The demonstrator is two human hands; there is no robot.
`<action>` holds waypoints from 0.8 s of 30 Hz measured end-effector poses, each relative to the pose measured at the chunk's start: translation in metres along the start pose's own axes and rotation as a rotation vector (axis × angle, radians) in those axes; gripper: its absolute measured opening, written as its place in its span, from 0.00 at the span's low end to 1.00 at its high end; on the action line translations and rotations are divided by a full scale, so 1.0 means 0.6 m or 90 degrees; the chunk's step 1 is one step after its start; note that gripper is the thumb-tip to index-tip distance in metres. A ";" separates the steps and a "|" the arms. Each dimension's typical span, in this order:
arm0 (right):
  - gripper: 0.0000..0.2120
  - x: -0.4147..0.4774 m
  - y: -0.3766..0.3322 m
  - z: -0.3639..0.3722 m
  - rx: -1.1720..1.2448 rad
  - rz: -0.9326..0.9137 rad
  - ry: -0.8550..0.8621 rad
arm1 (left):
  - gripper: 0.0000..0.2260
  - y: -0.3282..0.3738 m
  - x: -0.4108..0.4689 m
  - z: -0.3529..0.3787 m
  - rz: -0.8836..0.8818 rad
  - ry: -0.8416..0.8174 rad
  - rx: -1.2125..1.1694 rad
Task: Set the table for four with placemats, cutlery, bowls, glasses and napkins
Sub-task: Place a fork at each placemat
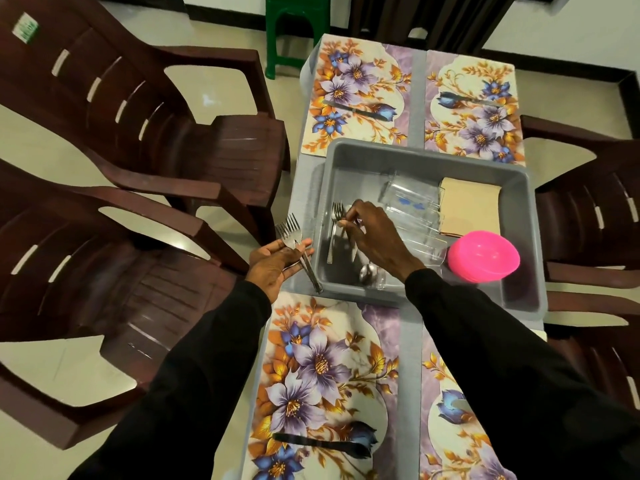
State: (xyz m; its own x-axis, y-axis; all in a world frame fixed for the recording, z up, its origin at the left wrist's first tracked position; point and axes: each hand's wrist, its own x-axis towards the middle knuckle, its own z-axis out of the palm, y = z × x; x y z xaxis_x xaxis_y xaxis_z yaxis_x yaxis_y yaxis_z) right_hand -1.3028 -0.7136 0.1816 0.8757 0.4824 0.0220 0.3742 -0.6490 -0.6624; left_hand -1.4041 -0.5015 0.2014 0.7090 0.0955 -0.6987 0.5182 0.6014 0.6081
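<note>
The left hand [277, 265] lies palm up just beside the left wall of the grey tub [429, 152]. Its fingers and thumb are curled round a small bunch of forks [290, 233], with the prongs pointing away from the person and the handles slanting down over the tub's near left corner.

The right hand [374, 237] reaches into the tub's left part. Its fingertips pinch one more fork [336, 212] near the neck, and that fork's handle runs back toward the person along the tub floor. I cannot tell whether a second fork lies against it.

Spoons [367, 271] lie in the tub by the near wall, just under the right wrist. Clear glasses [412, 206] lie on their sides in the middle. A stack of beige napkins [471, 206] lies at the far right, and a stack of pink bowls [483, 256], turned upside down, is near it.

The tub stands mid-worktop [414, 98] among four flowered placemats [325, 358], two beyond it and two nearer the person. The far left knife [356, 110] and the far right knife [472, 99] each lie on a far mat. The near knife [322, 444] lies on the near left mat. A black sleeve hides much of the near right mat.

Brown plastic chairs [138, 133] stand along both sides of the worktop. A green stool [294, 29] stands beyond its far end.
</note>
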 end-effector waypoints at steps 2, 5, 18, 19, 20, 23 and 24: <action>0.10 0.007 -0.012 -0.007 0.077 0.009 0.009 | 0.13 0.001 -0.002 0.004 0.003 -0.002 0.007; 0.08 0.010 -0.027 -0.009 0.180 0.039 0.060 | 0.13 0.002 -0.004 0.007 0.001 -0.004 0.012; 0.10 -0.030 -0.073 0.049 0.378 0.350 0.162 | 0.11 0.003 -0.006 0.012 -0.014 -0.007 -0.022; 0.10 -0.032 -0.080 0.053 0.362 0.341 0.156 | 0.10 0.001 -0.006 0.014 -0.018 -0.004 -0.019; 0.10 -0.033 -0.087 0.054 0.352 0.333 0.148 | 0.09 0.000 -0.006 0.014 -0.021 0.000 -0.014; 0.07 -0.038 -0.104 0.054 0.328 0.304 0.142 | 0.08 -0.004 -0.006 0.013 -0.015 0.027 -0.004; 0.07 -0.041 -0.107 0.055 0.315 0.287 0.140 | 0.08 -0.005 -0.006 0.012 -0.011 0.037 0.000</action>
State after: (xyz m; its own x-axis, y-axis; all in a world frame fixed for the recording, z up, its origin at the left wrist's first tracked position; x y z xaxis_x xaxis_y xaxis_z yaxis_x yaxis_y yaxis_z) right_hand -1.3584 -0.6641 0.1990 0.9736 0.0648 -0.2188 -0.1774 -0.3880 -0.9044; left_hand -1.4048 -0.5095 0.2050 0.6715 0.1307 -0.7294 0.5296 0.6038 0.5958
